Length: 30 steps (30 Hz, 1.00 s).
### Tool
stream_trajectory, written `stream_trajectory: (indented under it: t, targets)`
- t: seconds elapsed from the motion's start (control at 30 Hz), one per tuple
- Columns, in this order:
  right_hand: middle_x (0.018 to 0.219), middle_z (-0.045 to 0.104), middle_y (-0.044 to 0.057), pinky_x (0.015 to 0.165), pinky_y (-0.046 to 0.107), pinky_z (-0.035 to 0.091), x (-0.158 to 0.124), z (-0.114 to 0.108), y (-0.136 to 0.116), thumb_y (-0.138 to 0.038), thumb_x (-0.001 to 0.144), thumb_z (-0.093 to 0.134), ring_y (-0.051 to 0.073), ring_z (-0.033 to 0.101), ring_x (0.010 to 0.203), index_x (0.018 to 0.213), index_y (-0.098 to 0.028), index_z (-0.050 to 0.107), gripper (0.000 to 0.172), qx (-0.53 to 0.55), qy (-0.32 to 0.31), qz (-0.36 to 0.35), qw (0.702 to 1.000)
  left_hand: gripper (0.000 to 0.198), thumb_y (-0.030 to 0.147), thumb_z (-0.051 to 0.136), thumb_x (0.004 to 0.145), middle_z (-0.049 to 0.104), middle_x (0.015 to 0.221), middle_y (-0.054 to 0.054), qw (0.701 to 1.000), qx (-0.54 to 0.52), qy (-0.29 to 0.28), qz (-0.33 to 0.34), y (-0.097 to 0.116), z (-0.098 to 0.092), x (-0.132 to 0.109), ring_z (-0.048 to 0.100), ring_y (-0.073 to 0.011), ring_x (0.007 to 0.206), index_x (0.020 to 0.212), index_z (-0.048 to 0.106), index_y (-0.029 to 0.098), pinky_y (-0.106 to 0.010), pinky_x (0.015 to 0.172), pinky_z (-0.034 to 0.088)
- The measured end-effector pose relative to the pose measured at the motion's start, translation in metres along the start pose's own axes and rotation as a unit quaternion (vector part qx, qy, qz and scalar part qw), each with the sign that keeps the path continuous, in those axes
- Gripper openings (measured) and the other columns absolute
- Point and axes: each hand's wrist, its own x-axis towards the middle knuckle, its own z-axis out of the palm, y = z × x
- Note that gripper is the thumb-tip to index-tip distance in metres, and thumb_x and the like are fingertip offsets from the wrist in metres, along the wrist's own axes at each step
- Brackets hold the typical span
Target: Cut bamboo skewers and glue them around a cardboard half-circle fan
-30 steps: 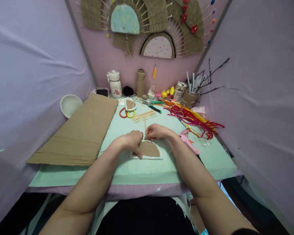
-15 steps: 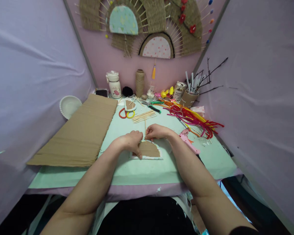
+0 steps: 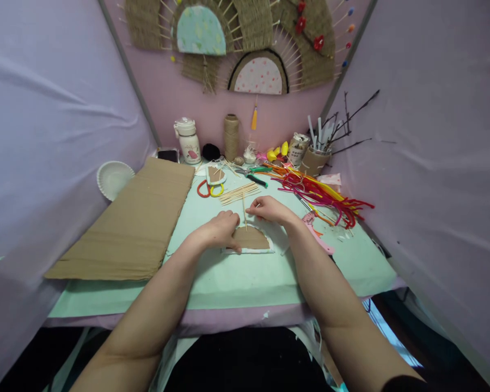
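The right hand (image 3: 267,208), fingers nearly pinched, has slid up the stick (image 3: 244,207), contact unclear, while the left hand (image 3: 222,227), half-curled, grips the cardboard half-disc (image 3: 251,238) below both hands' fingertips, suggesting the stick is seated.

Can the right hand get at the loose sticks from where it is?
Probably yes: the sticks lie just beyond the right hand, and nothing seems to block the way between.

soft, muted light casts faint shadows on the tabletop (image 3: 245,283); the edges look stretched.
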Motion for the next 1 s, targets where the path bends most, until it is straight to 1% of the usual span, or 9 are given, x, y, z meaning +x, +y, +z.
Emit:
stream_trajectory:
  t: [0.17, 0.27, 0.4, 0.47, 0.57, 0.67, 0.77, 0.9, 1.0]
  targets:
    - [0.05, 0.054, -0.005, 0.046, 0.019, 0.031, -0.003, -0.004, -0.003, -0.037, 0.083, 0.063, 0.006, 0.041, 0.043, 0.08, -0.017, 0.06, 0.021, 0.018, 0.055, -0.006, 0.998, 0.07, 0.051, 0.078, 0.058, 0.058, 0.114, -0.012, 0.999, -0.044, 0.028, 0.009, -0.012, 0.001, 0.002, 0.052, -0.0297, 0.109, 0.114, 0.055, 0.016, -0.033, 0.086, 0.045]
    - [0.052, 0.056, -0.005, 0.046, 0.019, 0.032, -0.012, -0.012, -0.007, -0.038, 0.084, 0.06, 0.006, 0.04, 0.042, 0.081, -0.018, 0.058, 0.021, 0.03, 0.089, -0.021, 0.995, 0.059, 0.052, 0.07, 0.068, 0.061, 0.11, -0.011, 0.995, -0.081, 0.065, 0.001, -0.017, -0.002, 0.002, 0.056, -0.027, 0.104, 0.113, 0.058, 0.015, -0.031, 0.084, 0.044]
    - [0.054, 0.057, -0.005, 0.048, 0.021, 0.034, -0.044, -0.023, -0.01, -0.043, 0.084, 0.058, 0.008, 0.042, 0.044, 0.082, -0.019, 0.058, 0.024, 0.049, 0.139, -0.068, 0.987, 0.039, 0.047, 0.057, 0.082, 0.067, 0.102, -0.01, 0.988, -0.094, 0.112, -0.05, -0.016, -0.013, -0.006, 0.061, -0.0237, 0.091, 0.105, 0.062, 0.016, -0.031, 0.076, 0.044]
    - [0.054, 0.058, -0.004, 0.05, 0.022, 0.035, -0.065, -0.026, -0.006, -0.045, 0.083, 0.059, 0.01, 0.048, 0.048, 0.083, -0.02, 0.058, 0.025, 0.046, 0.171, -0.081, 0.981, 0.03, 0.041, 0.055, 0.084, 0.069, 0.097, -0.009, 0.987, -0.072, 0.123, -0.067, -0.016, -0.023, -0.012, 0.061, -0.0228, 0.086, 0.099, 0.065, 0.017, -0.03, 0.072, 0.043]
    - [0.055, 0.058, -0.004, 0.052, 0.024, 0.038, -0.096, -0.029, 0.01, -0.047, 0.083, 0.057, 0.012, 0.053, 0.05, 0.086, -0.021, 0.058, 0.027, 0.046, 0.208, -0.069, 0.975, 0.019, 0.03, 0.054, 0.084, 0.071, 0.09, -0.008, 0.986, -0.02, 0.14, -0.084, -0.023, -0.041, -0.011, 0.063, -0.0217, 0.082, 0.089, 0.069, 0.019, -0.029, 0.069, 0.042]
    - [0.059, 0.06, -0.001, 0.054, 0.025, 0.039, -0.12, -0.028, 0.035, -0.049, 0.082, 0.058, 0.014, 0.054, 0.054, 0.086, -0.02, 0.058, 0.03, 0.044, 0.232, -0.049, 0.971, 0.017, 0.022, 0.054, 0.081, 0.073, 0.091, -0.008, 0.981, 0.03, 0.162, -0.102, -0.038, -0.057, 0.008, 0.064, -0.0219, 0.086, 0.085, 0.071, 0.019, -0.028, 0.071, 0.043]
    - [0.06, 0.058, -0.001, 0.053, 0.025, 0.037, -0.138, -0.028, 0.059, -0.053, 0.082, 0.056, 0.015, 0.052, 0.054, 0.085, -0.02, 0.058, 0.033, 0.028, 0.249, -0.036, 0.968, 0.021, 0.016, 0.054, 0.079, 0.074, 0.094, -0.009, 0.976, 0.063, 0.155, -0.138, -0.053, -0.066, 0.043, 0.065, -0.0223, 0.09, 0.087, 0.073, 0.018, -0.027, 0.073, 0.045]
    - [0.053, 0.051, -0.004, 0.051, 0.026, 0.036, -0.156, -0.028, 0.08, -0.059, 0.081, 0.054, 0.015, 0.048, 0.051, 0.084, -0.021, 0.059, 0.038, -0.007, 0.274, -0.013, 0.962, 0.022, 0.016, 0.058, 0.077, 0.074, 0.099, -0.012, 0.974, 0.076, 0.155, -0.147, -0.062, -0.067, 0.092, 0.066, -0.0242, 0.096, 0.091, 0.074, 0.016, -0.028, 0.08, 0.047]
    - [0.052, 0.051, -0.004, 0.051, 0.026, 0.037, -0.163, -0.027, 0.089, -0.06, 0.08, 0.053, 0.015, 0.048, 0.05, 0.083, -0.021, 0.059, 0.039, -0.015, 0.277, -0.005, 0.961, 0.024, 0.015, 0.059, 0.076, 0.073, 0.103, -0.013, 0.975, 0.084, 0.142, -0.146, -0.061, -0.063, 0.117, 0.066, -0.0237, 0.1, 0.094, 0.075, 0.015, -0.027, 0.084, 0.048]
